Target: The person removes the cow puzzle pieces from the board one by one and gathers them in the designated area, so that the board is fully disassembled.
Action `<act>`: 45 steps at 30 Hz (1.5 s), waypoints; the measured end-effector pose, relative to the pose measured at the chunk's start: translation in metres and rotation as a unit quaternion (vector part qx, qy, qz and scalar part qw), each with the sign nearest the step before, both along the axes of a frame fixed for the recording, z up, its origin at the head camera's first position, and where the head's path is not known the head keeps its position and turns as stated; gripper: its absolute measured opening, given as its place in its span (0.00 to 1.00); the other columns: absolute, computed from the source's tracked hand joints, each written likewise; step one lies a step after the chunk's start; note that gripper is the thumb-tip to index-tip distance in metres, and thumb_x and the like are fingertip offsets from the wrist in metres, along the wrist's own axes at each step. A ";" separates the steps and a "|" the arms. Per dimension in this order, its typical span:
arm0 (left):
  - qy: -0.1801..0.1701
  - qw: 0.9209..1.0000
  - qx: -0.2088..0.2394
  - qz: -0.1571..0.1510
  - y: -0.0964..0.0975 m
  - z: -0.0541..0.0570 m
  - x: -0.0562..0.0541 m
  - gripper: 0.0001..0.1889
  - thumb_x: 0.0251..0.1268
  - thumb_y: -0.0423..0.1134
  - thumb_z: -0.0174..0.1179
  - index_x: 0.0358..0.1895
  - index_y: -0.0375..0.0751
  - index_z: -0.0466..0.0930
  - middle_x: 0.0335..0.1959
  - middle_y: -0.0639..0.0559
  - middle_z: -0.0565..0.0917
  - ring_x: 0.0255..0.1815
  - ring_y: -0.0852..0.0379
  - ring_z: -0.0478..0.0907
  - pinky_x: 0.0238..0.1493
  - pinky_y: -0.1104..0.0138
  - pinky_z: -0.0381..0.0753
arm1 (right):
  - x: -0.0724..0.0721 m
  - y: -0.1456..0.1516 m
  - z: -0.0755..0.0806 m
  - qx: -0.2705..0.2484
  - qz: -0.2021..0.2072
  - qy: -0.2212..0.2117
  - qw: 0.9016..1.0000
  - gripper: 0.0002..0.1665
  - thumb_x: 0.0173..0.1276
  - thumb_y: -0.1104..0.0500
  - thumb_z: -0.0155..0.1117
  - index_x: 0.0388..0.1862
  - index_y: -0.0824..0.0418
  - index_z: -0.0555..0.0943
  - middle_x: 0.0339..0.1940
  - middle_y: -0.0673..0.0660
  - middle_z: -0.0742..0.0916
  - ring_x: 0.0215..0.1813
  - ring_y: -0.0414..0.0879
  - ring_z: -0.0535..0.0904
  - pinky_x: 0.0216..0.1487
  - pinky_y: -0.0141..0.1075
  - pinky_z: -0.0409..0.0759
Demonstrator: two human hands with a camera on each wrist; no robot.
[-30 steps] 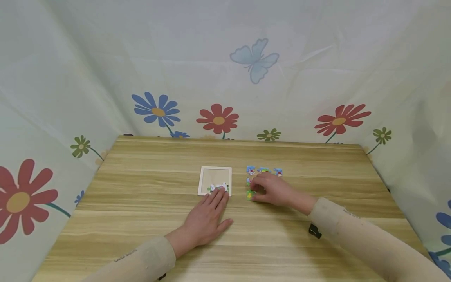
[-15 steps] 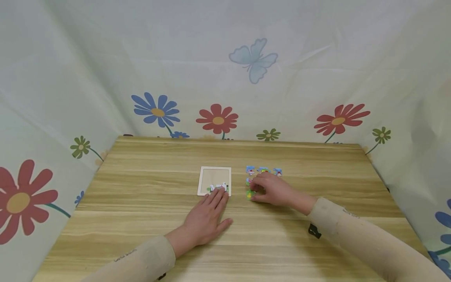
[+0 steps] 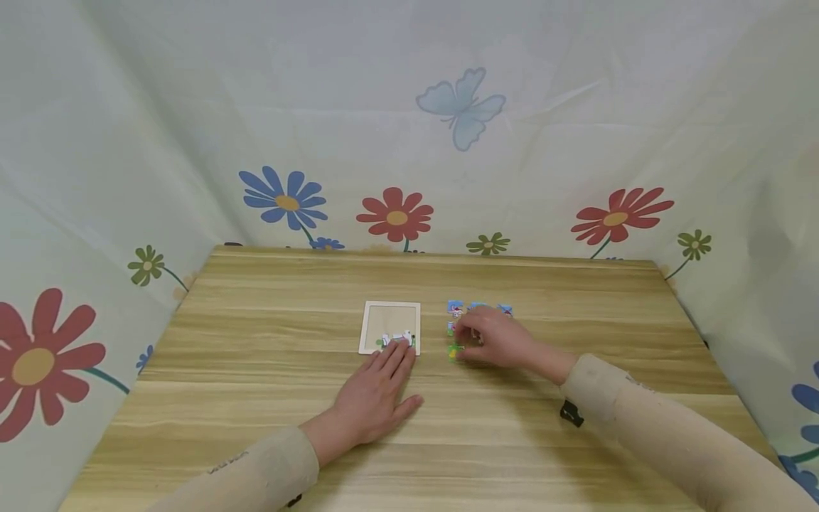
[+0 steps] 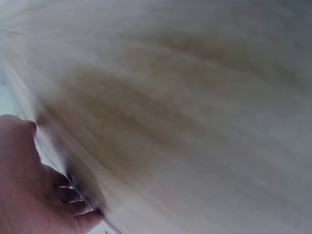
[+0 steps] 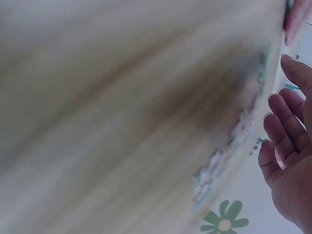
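Note:
In the head view, my left hand lies with fingers extended, their tips on the near edge of a square wooden puzzle tray. Inside the tray, white and green puzzle pieces sit along the near side, partly behind those fingertips. My right hand arches over loose jigsaw pieces to the right of the tray, thumb and fingers spread apart. Its thumb is right beside a green and yellow piece. The right wrist view shows bent fingers with nothing between them and the thumb.
Blue-topped jigsaw pieces form the far row of the loose group; others are partly hidden under my right hand. Everything rests on a wood-grain table. A flower-printed curtain stands behind the table and along both sides.
My right hand has shifted slightly up and to the right, its thumb drawing back a little from the green and yellow piece. My left hand and the tray stay put.

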State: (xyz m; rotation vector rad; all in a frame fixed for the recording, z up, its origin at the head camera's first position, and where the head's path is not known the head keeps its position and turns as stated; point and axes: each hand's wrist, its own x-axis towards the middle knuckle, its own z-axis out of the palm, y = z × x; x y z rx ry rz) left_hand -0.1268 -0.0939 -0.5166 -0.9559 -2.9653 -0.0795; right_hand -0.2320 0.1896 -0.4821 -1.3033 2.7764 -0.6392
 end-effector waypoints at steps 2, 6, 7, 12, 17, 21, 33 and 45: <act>-0.004 1.000 0.002 0.001 0.000 0.001 0.000 0.41 0.85 0.63 0.45 0.84 0.31 0.59 0.85 0.35 0.59 0.86 0.39 0.57 0.82 0.47 0.63 | -0.003 -0.002 0.006 -0.007 0.001 -0.001 1.000 0.14 0.64 0.55 0.84 0.42 0.59 0.87 0.38 0.50 0.88 0.43 0.48 0.82 0.47 0.40 0.82; -0.010 1.000 0.000 0.003 -0.001 0.002 0.000 0.41 0.85 0.63 0.44 0.84 0.32 0.59 0.86 0.35 0.59 0.86 0.39 0.57 0.82 0.47 0.63 | -0.012 -0.009 0.019 -0.007 -0.003 0.002 1.000 0.12 0.66 0.58 0.81 0.42 0.61 0.87 0.38 0.53 0.88 0.44 0.50 0.84 0.46 0.41 0.84; -0.011 1.000 -0.001 0.003 -0.001 0.002 0.000 0.41 0.85 0.63 0.44 0.84 0.32 0.59 0.86 0.35 0.59 0.86 0.39 0.57 0.82 0.47 0.63 | -0.015 -0.011 0.022 -0.004 -0.004 0.004 1.000 0.11 0.67 0.58 0.80 0.43 0.61 0.87 0.39 0.53 0.88 0.44 0.50 0.84 0.47 0.42 0.84; -0.017 1.000 0.001 0.006 -0.002 0.005 -0.001 0.41 0.85 0.62 0.45 0.84 0.32 0.60 0.85 0.36 0.59 0.86 0.39 0.57 0.82 0.48 0.63 | -0.028 -0.024 0.030 0.005 -0.003 -0.002 1.000 0.13 0.70 0.58 0.78 0.48 0.64 0.87 0.42 0.54 0.89 0.46 0.51 0.85 0.51 0.44 0.85; -0.017 1.000 -0.002 0.007 -0.003 0.005 -0.002 0.40 0.85 0.63 0.44 0.84 0.33 0.61 0.85 0.37 0.60 0.86 0.40 0.58 0.82 0.49 0.64 | -0.039 -0.042 0.033 0.016 0.009 -0.024 1.000 0.13 0.73 0.57 0.75 0.50 0.63 0.87 0.43 0.54 0.89 0.47 0.51 0.87 0.52 0.44 0.85; -0.015 1.000 0.003 0.005 0.000 0.007 -0.002 0.40 0.85 0.63 0.44 0.84 0.34 0.61 0.85 0.37 0.61 0.86 0.41 0.58 0.82 0.49 0.64 | -0.044 -0.057 0.033 0.018 0.014 -0.049 0.999 0.10 0.75 0.58 0.73 0.49 0.62 0.88 0.42 0.51 0.90 0.45 0.48 0.85 0.51 0.43 0.85; -0.029 1.000 -0.002 0.008 0.017 0.013 0.001 0.41 0.86 0.64 0.41 0.85 0.34 0.58 0.86 0.38 0.58 0.87 0.42 0.53 0.84 0.50 0.61 | -0.057 -0.096 0.029 0.043 0.047 -0.125 0.990 0.10 0.79 0.56 0.69 0.51 0.59 0.88 0.42 0.50 0.89 0.42 0.42 0.80 0.51 0.36 0.83; -0.034 0.999 0.023 0.028 0.025 0.006 0.005 0.41 0.86 0.62 0.43 0.82 0.29 0.60 0.84 0.33 0.61 0.86 0.40 0.57 0.83 0.51 0.62 | -0.053 -0.126 0.020 0.100 0.064 -0.176 0.977 0.10 0.81 0.55 0.67 0.52 0.58 0.89 0.43 0.49 0.87 0.43 0.41 0.78 0.53 0.34 0.79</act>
